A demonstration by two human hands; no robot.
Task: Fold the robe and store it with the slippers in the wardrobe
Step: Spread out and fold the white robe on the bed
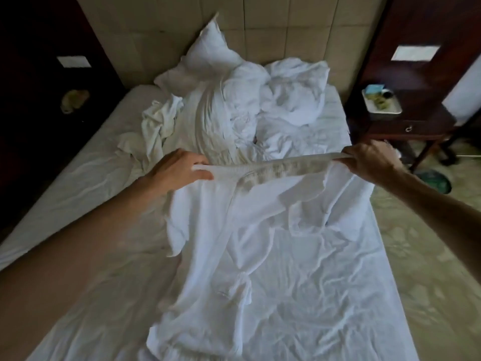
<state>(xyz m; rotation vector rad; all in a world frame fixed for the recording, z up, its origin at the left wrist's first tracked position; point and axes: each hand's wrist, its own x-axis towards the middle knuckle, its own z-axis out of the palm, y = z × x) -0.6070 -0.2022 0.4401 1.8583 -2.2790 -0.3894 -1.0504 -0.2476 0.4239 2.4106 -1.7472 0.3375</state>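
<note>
A white robe hangs stretched between my two hands over the bed, its lower part trailing down across the sheet toward me. My left hand pinches the left end of the robe's collar band. My right hand grips the other end of that band, pulling it taut. A belt knot shows near the robe's waist. No slippers or wardrobe are plainly visible.
The bed carries a wrinkled white sheet, a heap of crumpled duvet and a pillow at the headboard. A dark nightstand with a tray stands at the right. Patterned floor runs along the bed's right side.
</note>
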